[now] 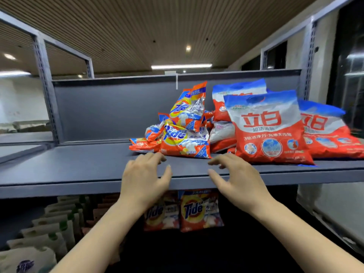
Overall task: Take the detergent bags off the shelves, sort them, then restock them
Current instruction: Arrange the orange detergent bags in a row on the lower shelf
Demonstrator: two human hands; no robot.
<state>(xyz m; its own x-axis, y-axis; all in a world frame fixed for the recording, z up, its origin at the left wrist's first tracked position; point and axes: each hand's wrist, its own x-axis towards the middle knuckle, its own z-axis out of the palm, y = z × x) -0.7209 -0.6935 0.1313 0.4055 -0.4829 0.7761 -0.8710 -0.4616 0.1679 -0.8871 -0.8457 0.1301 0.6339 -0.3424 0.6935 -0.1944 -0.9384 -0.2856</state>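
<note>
Detergent bags: your target is the front Tide bag (184, 143), lying at the front of the jumbled pile on the upper shelf (78, 166), just beyond your fingertips.
Left hand (144, 178): fingers spread and slightly bent, nothing in it; fingertips over the shelf, right at the near-left corner of that bag. Can't tell if they touch it.
Right hand (239, 181): same state, spread and empty, just short of the bag's near-right corner.
Handling, Tide: soft film pouch of loose powder, judging by the slump. Expect it to sag and shift; film looks glossy, likely slippery. Take it by both short sides, thumbs on top, not by a corner seal.
Pile behind: an upright Tide bag (190, 107) leans on the stack, smaller ones (144, 144) tucked to the left. Pulling the front bag may tip the upright one, so lift rather than drag.
Right of pile: three larger red-and-blue bags; the front one (268, 129) leans back on the others and overhangs the shelf edge slightly. Likely heavier, so use two hands and support underneath.
Below: more Tide bags (200, 210) stand on the lower shelf, with white-and-green pouches (53, 223) to the left.
Progress: looks early, unloading not done.
</note>
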